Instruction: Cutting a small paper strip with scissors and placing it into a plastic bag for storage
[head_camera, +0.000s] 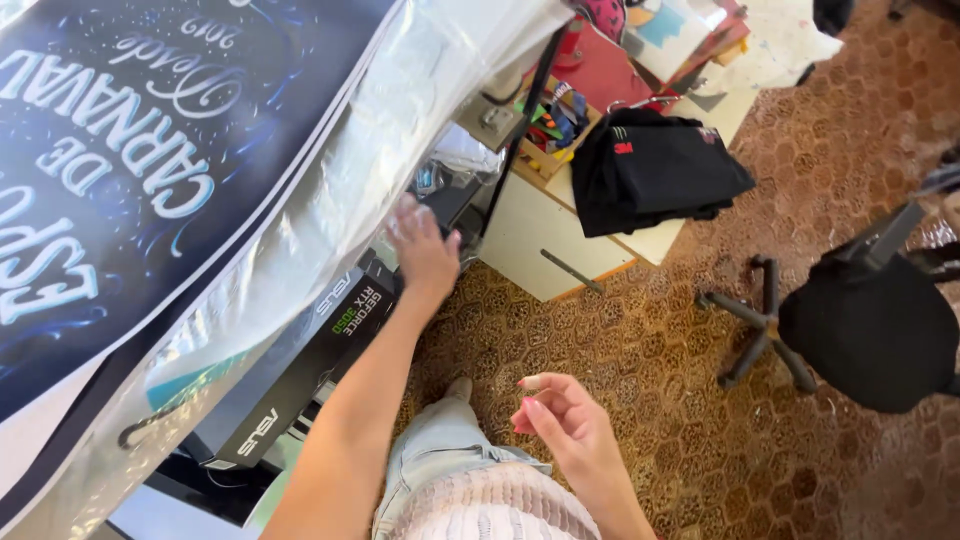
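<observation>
The left hand (422, 252) reaches flat and open under the plastic sheet (330, 190). The right hand (565, 425) hangs loosely curled, holding nothing.

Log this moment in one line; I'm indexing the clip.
left hand: reaching under plastic-covered poster, near black box | right hand: empty, loosely curled | black shirts on cabinet

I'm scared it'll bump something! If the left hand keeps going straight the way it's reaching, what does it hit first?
Probably the clear plastic sheet draped over the poster's edge, just beyond the left hand; depth is hard to judge, so it could slip underneath instead.
</observation>
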